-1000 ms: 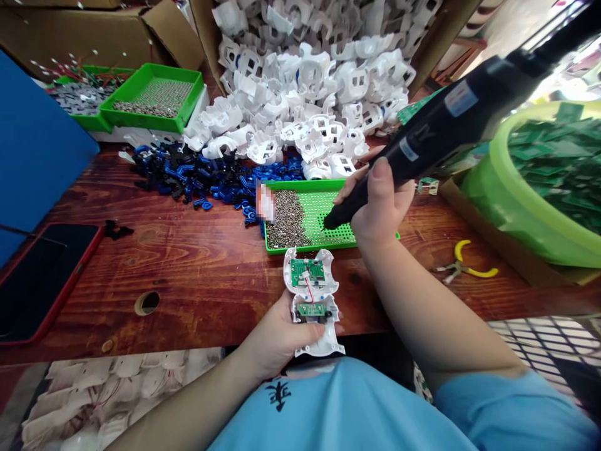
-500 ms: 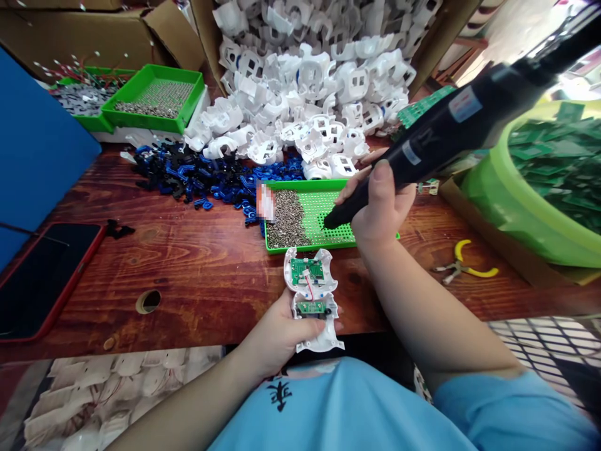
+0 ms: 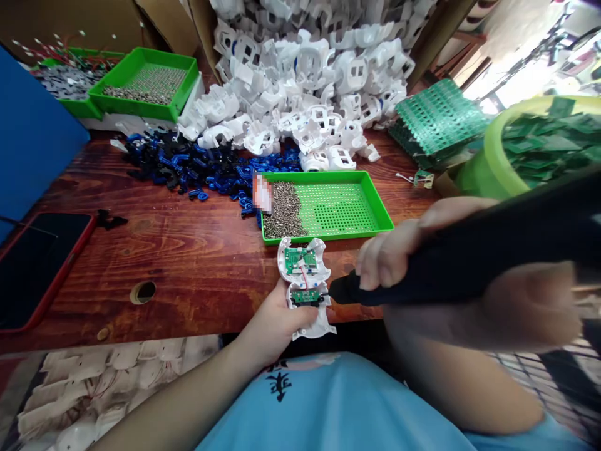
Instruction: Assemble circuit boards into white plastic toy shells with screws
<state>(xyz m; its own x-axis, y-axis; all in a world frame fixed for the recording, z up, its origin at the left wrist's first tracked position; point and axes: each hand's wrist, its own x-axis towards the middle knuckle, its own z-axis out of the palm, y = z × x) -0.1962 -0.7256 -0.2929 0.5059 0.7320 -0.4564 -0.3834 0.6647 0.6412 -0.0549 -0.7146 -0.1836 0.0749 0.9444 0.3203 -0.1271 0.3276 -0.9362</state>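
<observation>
My left hand grips a white plastic housing at the table's front edge, thumb across its lower half. Inside the housing sit an upper green circuit board and a smaller lower board, joined by a thin red and white wire. My right hand is wrapped round a black electric screwdriver, held nearly level. Its tip points left and meets the right end of the lower board; whether a screw is on it I cannot make out. Beyond the housing lies a green tray with small screws heaped at its left.
White plastic shells are piled at the back, with blue and black parts before them. A phone lies at left. Another green tray stands behind it. At right are green board panels and a tub of boards.
My right hand has brought the screwdriver from over the screw tray down and toward me, to the housing's lower board. My left hand still holds the housing. The view has shifted slightly.
</observation>
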